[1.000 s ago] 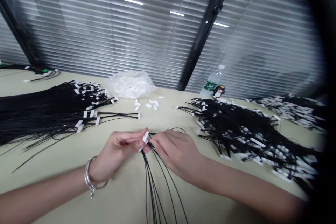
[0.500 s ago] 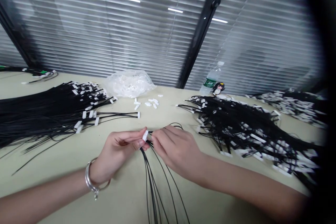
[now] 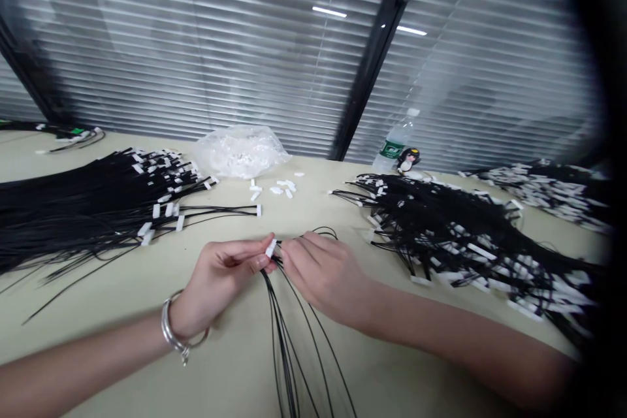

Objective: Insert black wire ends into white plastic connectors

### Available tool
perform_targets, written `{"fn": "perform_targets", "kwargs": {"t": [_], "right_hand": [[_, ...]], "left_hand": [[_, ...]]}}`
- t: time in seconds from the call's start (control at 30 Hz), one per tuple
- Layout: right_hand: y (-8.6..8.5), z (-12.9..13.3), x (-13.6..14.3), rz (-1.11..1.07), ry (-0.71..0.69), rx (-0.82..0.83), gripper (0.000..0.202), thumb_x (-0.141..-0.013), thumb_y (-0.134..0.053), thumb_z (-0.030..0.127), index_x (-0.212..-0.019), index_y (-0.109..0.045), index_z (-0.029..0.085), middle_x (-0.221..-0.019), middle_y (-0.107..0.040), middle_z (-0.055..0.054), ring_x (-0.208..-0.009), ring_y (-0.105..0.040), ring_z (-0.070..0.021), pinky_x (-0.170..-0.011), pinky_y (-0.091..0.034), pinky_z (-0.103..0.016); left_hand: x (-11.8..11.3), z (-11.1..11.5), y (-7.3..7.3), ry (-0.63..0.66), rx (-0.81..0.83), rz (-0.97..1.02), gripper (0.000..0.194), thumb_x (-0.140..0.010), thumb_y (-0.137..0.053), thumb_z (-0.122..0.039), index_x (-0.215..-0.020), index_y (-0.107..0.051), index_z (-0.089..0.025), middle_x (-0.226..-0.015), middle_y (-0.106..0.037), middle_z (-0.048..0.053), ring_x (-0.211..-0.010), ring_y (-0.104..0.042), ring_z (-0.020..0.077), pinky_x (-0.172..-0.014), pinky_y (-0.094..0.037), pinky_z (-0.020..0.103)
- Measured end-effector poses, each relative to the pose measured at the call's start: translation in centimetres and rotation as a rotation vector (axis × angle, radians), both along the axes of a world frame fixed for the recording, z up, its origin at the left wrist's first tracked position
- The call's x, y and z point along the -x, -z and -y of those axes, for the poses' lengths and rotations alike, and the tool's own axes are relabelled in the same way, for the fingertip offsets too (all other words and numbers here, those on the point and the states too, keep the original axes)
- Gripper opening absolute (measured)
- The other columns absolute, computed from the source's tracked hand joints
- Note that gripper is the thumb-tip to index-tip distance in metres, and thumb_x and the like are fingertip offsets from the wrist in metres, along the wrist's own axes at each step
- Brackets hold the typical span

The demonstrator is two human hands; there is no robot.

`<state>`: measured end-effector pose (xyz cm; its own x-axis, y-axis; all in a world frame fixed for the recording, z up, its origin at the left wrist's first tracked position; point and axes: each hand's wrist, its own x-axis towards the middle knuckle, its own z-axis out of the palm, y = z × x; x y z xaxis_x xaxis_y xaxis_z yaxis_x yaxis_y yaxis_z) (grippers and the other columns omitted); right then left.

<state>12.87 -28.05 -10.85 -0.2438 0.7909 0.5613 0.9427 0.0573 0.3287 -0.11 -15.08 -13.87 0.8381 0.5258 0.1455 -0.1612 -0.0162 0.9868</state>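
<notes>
Between the fingertips and thumb of my left hand (image 3: 230, 274) is a small white connector (image 3: 271, 248), tilted. Just to its right, the fingers of my right hand (image 3: 326, 274) are pinched on a black wire close to the connector; the wire's tip is hidden at the fingers. A thin loop of wire (image 3: 326, 229) shows above my right hand. Several black wires (image 3: 284, 346) hang from the connector down to the bottom edge. A silver bracelet (image 3: 169, 326) circles my left wrist.
Bundled black wires (image 3: 73, 202) with white connectors lie left; a tangled pile (image 3: 441, 228) lies right, another (image 3: 543, 192) behind it. Toward the window are a clear bag (image 3: 240, 151), loose white connectors (image 3: 277, 190), a bottle (image 3: 394, 144) and a figurine (image 3: 407, 160) on the table (image 3: 230, 366).
The view has shifted slightly. Both hands keep almost the same pose around the white connector, with my right fingers still close beside it.
</notes>
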Motion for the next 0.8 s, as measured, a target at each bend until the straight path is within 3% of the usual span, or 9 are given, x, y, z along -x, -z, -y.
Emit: {"fn": "perform_targets", "kwargs": {"t": [0.43,0.63,0.8], "right_hand": [[0.9,-0.3,-0.4,-0.100,0.018,0.037,0.009,-0.082,-0.044,0.011,-0.076,-0.048,0.015,-0.066,-0.052,0.000,-0.064,-0.046,-0.0127,-0.056,-0.026,-0.028],[0.7,-0.9,-1.1,-0.204,0.048,0.126,0.013,-0.090,-0.039,0.018,-0.085,-0.051,0.015,-0.073,-0.057,-0.001,-0.070,-0.045,-0.0140,-0.062,-0.030,-0.027],[-1.4,-1.2,-3.0,-0.282,0.010,0.136,0.021,-0.093,-0.037,0.027,-0.086,-0.053,0.016,-0.075,-0.057,-0.001,-0.071,-0.044,-0.0132,-0.065,-0.033,-0.025]], "left_hand": [[0.0,0.1,0.1,-0.028,-0.085,-0.020,0.022,-0.072,-0.066,-0.020,-0.093,-0.072,-0.018,-0.081,-0.073,0.004,-0.079,-0.064,0.0188,-0.082,-0.051,0.033],[-0.3,-0.3,-0.2,0.006,0.155,-0.007,0.029,-0.071,-0.068,-0.018,-0.099,-0.068,-0.015,-0.081,-0.072,0.007,-0.072,-0.063,0.0159,-0.077,-0.049,0.030],[-0.2,-1.1,-0.4,0.119,0.347,-0.023,0.033,-0.074,-0.065,-0.016,-0.107,-0.060,-0.019,-0.072,-0.069,0.004,-0.069,-0.060,0.0122,-0.077,-0.046,0.026]]}}
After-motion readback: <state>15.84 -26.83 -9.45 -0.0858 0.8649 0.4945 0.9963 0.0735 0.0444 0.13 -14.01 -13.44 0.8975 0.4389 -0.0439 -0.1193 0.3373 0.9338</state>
